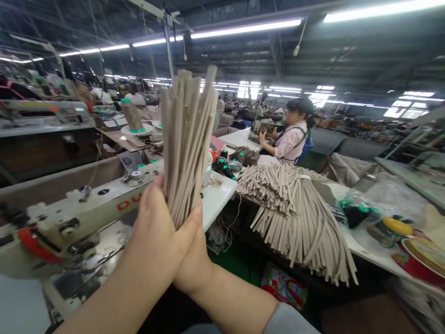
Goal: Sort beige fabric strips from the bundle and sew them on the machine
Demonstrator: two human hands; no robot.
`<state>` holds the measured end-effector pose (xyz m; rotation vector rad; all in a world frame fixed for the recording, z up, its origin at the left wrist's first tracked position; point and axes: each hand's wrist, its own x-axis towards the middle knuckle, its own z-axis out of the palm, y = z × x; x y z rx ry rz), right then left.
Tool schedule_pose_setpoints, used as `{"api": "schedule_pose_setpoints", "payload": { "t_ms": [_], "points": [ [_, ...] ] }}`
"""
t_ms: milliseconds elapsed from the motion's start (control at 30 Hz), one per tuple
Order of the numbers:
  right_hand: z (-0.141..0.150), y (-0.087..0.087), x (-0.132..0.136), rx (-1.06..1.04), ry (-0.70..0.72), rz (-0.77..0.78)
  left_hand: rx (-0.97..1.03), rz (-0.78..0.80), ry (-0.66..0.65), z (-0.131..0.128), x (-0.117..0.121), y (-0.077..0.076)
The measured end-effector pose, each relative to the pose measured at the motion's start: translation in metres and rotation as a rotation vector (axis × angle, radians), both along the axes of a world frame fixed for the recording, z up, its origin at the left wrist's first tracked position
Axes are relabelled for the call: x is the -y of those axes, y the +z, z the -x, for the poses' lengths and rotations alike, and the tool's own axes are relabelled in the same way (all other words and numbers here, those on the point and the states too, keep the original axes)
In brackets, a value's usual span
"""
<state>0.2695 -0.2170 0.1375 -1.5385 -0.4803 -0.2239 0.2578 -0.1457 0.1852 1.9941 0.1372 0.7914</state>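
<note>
A thick bundle of beige fabric strips [186, 144] stands upright in front of me, its long ends fanning upward. My left hand [156, 227] is shut around the lower part of the bundle, with the fingers wrapped across it. My right hand [193, 264] presses close behind and below it, partly hidden, and also grips the bundle's base. A large heap of the same beige strips [295, 218] hangs over a table edge to the right, apart from both hands.
A white industrial sewing machine [86, 199] stands just left of my hands. A seated co-worker [292, 139] works at another machine beyond the heap. Thread spools [222, 164] stand past the bundle. A plastic bag [392, 199] and a red round tin [420, 260] lie on the right.
</note>
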Motion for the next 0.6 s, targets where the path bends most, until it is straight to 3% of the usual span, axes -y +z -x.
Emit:
{"api": "schedule_pose_setpoints", "payload": {
  "t_ms": [133,267,367,467,533,600],
  "points": [
    [-0.036,-0.006,0.024,-0.059,0.073,-0.294,-0.002,0.045,-0.265,-0.029,0.022,-0.015],
    [-0.069,-0.029,0.052,-0.228,0.052,-0.351,-0.082,0.279,-0.513,-0.041,0.031,-0.037],
    [-0.081,-0.045,0.063,-0.257,0.023,-0.323,-0.150,0.469,-0.586,-0.049,0.039,-0.046],
    [-0.077,-0.059,0.064,-0.199,-0.043,-0.158,-0.181,0.686,-0.494,-0.057,0.054,-0.052],
    [-0.069,-0.068,0.066,-0.093,-0.111,0.094,-0.128,0.844,-0.339,-0.059,0.066,-0.061],
    [-0.063,-0.078,0.072,0.037,-0.154,0.390,-0.150,0.891,-0.298,-0.057,0.075,-0.075]
  ]
}}
